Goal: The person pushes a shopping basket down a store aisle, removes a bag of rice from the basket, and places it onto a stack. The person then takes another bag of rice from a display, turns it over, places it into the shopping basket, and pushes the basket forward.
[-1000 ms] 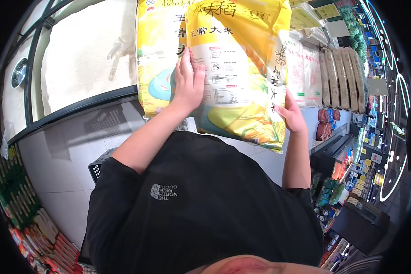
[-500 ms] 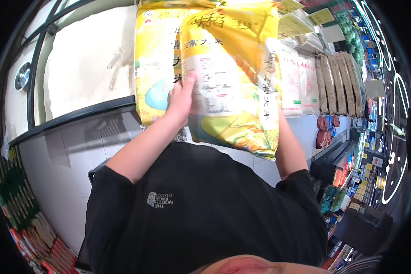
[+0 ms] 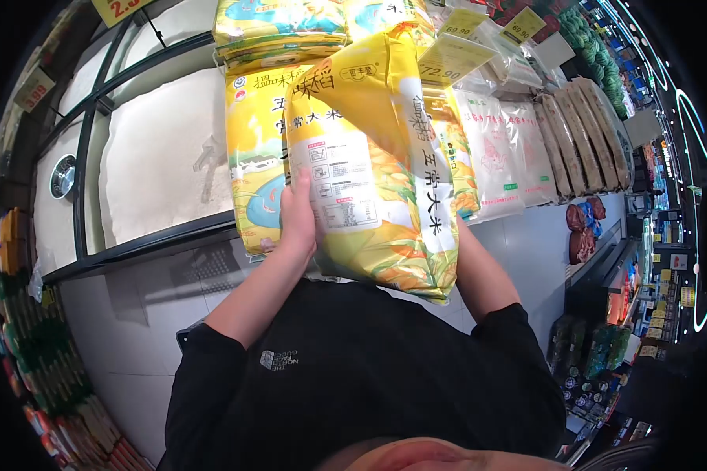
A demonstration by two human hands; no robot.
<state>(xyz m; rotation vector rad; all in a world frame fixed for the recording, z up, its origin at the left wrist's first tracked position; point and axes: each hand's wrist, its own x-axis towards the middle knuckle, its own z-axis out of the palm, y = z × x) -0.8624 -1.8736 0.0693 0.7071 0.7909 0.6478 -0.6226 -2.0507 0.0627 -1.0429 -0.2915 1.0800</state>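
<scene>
A yellow bag of rice (image 3: 346, 169) with a white label panel is held up in front of my body, its top leaning away from me. My left hand (image 3: 300, 212) is closed on the bag's left side, thumb lying along the front. My right forearm reaches behind the bag's right edge; the fingers there are hidden, though the bag is borne between both arms. Behind it, a similar yellow rice bag (image 3: 253, 149) lies against the display, with more yellow bags (image 3: 279, 23) stacked farther back.
Black-framed bins (image 3: 165, 145) with white loose contents stand at the left, one with a metal bowl (image 3: 63, 177). White packs (image 3: 487, 149) and brown packs (image 3: 585, 141) line the right, below price cards (image 3: 456, 61). Goods shelves (image 3: 605, 345) stand at far right.
The held bag has shifted left and lower in view, along with my hands. More stacked bags and price cards now show behind it. My left hand keeps its hold.
</scene>
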